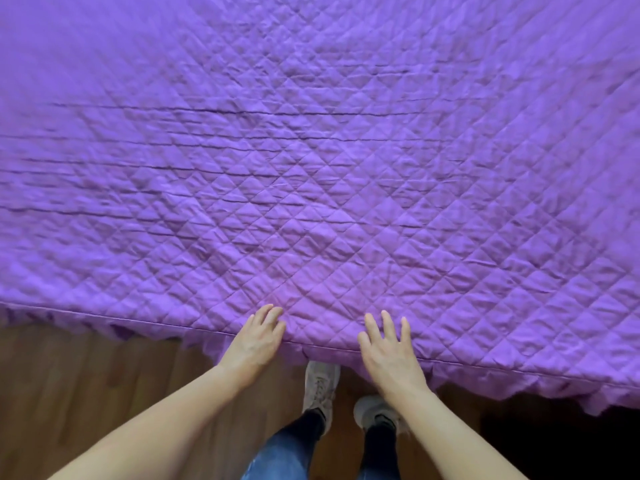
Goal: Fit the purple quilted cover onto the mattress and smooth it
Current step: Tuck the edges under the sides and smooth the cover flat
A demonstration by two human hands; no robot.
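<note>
Purple quilted cover [346, 168] lies spread, wrinkled; left hand [258, 336] relaxed, right hand [388, 351] flat with fingers spread, both resting on its near edge.

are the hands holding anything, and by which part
Nothing is held. The right hand lies flat on the purple cover at its near edge; the left hand rests there, fingers loosely curved, no grip showing.

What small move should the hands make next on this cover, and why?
Probably slide the left hand forward and leftward across the purple cover, pressing it flat. The cover already lies spread, with both hands at its near edge and the right hand flat with fingers spread. Long creases run across the left half, while the right half looks smoother.
</note>
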